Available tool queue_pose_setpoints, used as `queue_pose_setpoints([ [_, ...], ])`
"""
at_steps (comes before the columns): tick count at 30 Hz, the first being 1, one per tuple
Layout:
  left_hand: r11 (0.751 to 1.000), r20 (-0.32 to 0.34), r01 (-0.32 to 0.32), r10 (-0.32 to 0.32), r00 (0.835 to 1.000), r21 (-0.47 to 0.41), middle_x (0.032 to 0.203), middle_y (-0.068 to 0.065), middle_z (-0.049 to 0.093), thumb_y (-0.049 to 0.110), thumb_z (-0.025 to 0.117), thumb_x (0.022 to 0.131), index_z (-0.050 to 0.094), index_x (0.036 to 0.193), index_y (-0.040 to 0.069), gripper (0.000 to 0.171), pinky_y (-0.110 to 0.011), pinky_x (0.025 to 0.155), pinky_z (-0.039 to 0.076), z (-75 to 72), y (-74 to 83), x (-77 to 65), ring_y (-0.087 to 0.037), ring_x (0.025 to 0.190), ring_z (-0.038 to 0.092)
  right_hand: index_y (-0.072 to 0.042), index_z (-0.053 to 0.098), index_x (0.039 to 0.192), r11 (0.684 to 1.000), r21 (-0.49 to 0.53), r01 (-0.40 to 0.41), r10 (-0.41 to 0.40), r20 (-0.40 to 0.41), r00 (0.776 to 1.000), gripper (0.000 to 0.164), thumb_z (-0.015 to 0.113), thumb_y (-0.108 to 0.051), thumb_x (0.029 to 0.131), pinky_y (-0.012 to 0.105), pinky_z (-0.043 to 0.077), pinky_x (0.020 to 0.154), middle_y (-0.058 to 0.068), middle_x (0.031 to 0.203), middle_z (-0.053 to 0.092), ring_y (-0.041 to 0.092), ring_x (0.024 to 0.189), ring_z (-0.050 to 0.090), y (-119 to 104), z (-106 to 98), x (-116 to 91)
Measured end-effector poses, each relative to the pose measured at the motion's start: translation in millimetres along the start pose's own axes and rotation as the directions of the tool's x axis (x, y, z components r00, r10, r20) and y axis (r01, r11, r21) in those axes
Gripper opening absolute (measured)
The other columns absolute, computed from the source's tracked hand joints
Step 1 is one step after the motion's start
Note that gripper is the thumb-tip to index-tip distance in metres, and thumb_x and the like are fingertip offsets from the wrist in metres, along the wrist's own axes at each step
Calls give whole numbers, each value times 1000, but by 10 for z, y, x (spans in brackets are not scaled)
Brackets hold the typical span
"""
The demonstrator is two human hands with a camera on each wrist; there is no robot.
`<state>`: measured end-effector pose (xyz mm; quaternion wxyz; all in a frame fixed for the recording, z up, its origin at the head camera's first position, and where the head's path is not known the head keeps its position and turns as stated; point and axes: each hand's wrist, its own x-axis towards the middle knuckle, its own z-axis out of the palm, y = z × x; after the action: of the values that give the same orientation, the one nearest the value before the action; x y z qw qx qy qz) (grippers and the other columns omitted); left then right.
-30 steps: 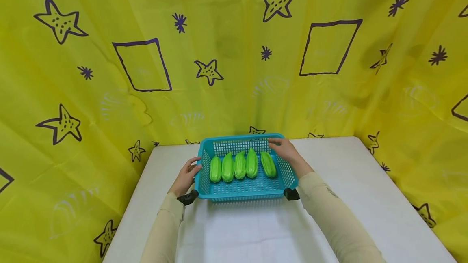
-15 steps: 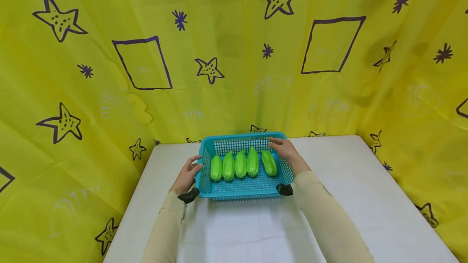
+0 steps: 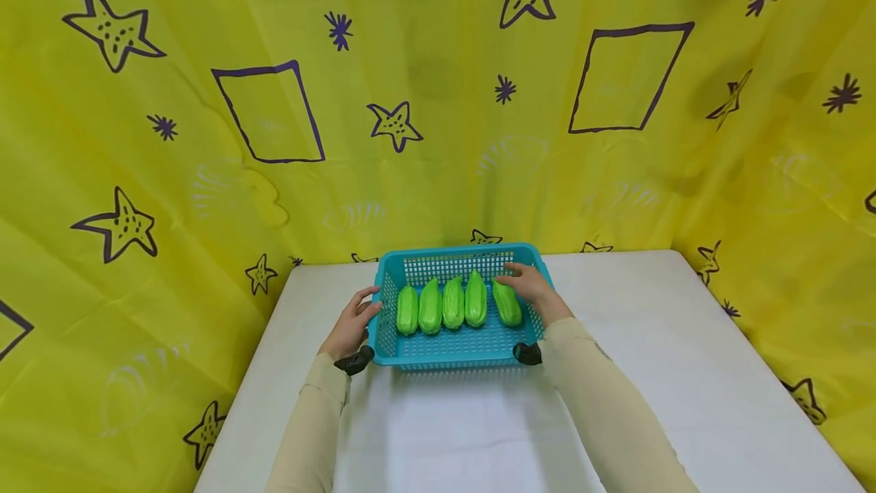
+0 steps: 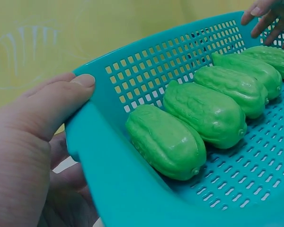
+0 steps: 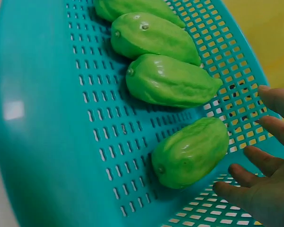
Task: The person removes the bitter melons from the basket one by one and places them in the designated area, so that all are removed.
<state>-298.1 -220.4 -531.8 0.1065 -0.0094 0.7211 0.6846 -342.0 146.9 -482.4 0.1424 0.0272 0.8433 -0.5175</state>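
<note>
A turquoise plastic basket [image 3: 445, 359] with slotted walls stands on the table. Several glossy green ridged gourds [image 3: 430, 306] lie side by side in it, pointed ends toward the far wall. My left hand [image 3: 349, 327] holds the basket's left rim, thumb on top and fingers beneath the outside, as the left wrist view shows. Inside the right end, my right hand [image 3: 532, 287] hovers with fingers spread, close to the rightmost gourd [image 5: 191, 153]. That gourd lies a little apart from the others. In the right wrist view a gap shows between it and the fingertips [image 5: 226, 189].
The basket is near the back edge of a white table [image 3: 452, 432]. A yellow curtain [image 3: 438, 59] with star drawings hangs behind and along both sides. Dark wrist devices [image 3: 354, 361] sit at both cuffs, close to the basket's front corners.
My right hand has moved inward and down from beside the right end, now overlapping the top of the rightmost gourd. The left hand keeps its hold on the rim. The head view has shifted slightly.
</note>
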Motion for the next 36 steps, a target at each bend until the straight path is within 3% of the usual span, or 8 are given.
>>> queue_pose_setpoints([
  [10,1000,6,-3,3,1000,-10,143,-18,48,28,52,103,39,147,21,47,-36,92,49,17,23,-11,-31,119,52,-4,34,152,1000,17,-17,16,36,999,58,54,-25,102,60,25,112,28,155,22,47,141,21,86,12,56],
  [18,999,-9,33,-33,999,-14,146,-19,45,27,50,104,36,149,19,48,-48,103,42,39,31,-38,-35,126,48,-3,39,149,998,-65,-9,14,77,997,55,57,-18,99,60,27,110,28,155,22,48,141,21,154,31,98],
  [25,1000,-6,-4,4,1000,-8,141,-19,49,28,51,103,39,147,20,46,-37,93,49,29,-5,-21,-32,118,53,-3,43,147,997,-75,-14,19,74,997,53,60,-12,97,58,31,110,27,155,24,47,140,24,203,55,100],
  [31,1000,-12,2,-2,1000,-8,140,-19,50,28,52,103,39,146,20,46,-36,90,50,36,9,-26,-30,116,54,-4,46,145,999,-47,-28,31,67,997,52,61,-6,95,56,33,109,26,156,24,46,141,24,236,83,99],
  [36,1000,-11,0,0,1000,-15,139,-18,51,26,52,103,40,146,20,45,-34,86,51,26,22,-21,-28,112,56,-5,49,144,996,-89,-17,25,89,996,52,63,-5,94,56,34,108,26,155,25,46,141,22,240,106,113],
])
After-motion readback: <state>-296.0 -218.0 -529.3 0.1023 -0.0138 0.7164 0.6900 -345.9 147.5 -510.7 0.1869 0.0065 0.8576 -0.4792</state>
